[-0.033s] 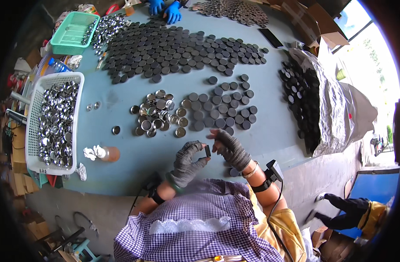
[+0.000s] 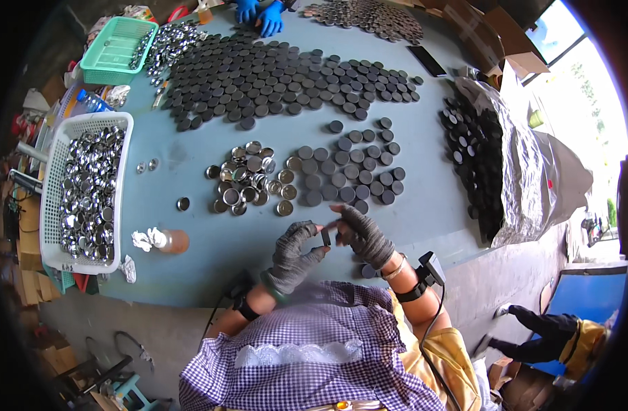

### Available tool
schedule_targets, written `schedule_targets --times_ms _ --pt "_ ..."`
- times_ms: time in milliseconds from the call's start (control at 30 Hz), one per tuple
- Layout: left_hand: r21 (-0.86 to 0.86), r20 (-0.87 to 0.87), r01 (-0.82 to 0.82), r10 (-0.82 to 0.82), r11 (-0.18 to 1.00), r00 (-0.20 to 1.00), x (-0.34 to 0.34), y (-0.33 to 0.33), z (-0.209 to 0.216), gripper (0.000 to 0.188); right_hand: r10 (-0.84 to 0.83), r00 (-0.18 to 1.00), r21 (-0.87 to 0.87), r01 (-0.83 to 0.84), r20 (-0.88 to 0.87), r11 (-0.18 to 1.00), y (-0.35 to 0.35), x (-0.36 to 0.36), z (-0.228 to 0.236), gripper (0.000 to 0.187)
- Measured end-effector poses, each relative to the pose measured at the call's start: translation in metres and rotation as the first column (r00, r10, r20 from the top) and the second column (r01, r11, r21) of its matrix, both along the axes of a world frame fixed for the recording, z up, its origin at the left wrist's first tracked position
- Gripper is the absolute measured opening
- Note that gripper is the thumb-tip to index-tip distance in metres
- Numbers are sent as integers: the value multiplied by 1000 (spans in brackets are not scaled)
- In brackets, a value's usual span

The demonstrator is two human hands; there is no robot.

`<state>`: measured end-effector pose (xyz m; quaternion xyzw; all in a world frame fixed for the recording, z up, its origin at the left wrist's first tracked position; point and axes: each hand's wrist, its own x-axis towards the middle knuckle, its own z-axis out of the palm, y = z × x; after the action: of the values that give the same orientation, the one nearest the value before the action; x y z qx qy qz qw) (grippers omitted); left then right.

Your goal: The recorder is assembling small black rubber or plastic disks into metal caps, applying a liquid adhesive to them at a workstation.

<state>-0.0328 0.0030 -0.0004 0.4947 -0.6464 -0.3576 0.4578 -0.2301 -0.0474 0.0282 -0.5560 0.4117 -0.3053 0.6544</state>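
My left hand (image 2: pixel 291 257), in a grey fingerless wrap, pinches a dark round cap (image 2: pixel 325 237) on edge between thumb and fingertips. Close beside it is my right hand (image 2: pixel 360 234), wrapped the same way, its bent fingers at the cap's right side; whether they grip anything is hard to make out. Beyond my hands lies a loose group of dark round caps (image 2: pixel 356 156). To its left is a small heap of shiny silver metal caps (image 2: pixel 246 174), some showing their hollow side. Two more dark caps (image 2: pixel 367 270) sit by my right wrist.
A white basket (image 2: pixel 126 164) of silver caps stands left, near a jar (image 2: pixel 176 241) with white cloth. Many dark caps (image 2: pixel 259 82) cover the far table, beside a green basket (image 2: pixel 98 77). A co-worker's blue-gloved hands (image 2: pixel 269 20) rest there. A silvery bag (image 2: pixel 526 178) spills black pieces at right.
My right fingers have shifted slightly left, closer to the cap in my left hand. The view has moved a touch; the table's things lie as before.
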Motion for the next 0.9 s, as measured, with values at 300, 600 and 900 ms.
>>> schedule_targets --times_ms 300,600,900 --pt "-56 -20 -112 111 992 994 18 -14 -1 43 61 998 38 -60 -31 997 -15 20 -6 37" --pt "-120 -62 -337 332 934 941 35 -23 -3 47 40 938 -453 -203 -344 868 -85 74 -20 29" --pt "10 -100 -359 358 933 928 51 -11 -19 46 -93 641 -524 -525 -762 671 -149 103 -32 28"
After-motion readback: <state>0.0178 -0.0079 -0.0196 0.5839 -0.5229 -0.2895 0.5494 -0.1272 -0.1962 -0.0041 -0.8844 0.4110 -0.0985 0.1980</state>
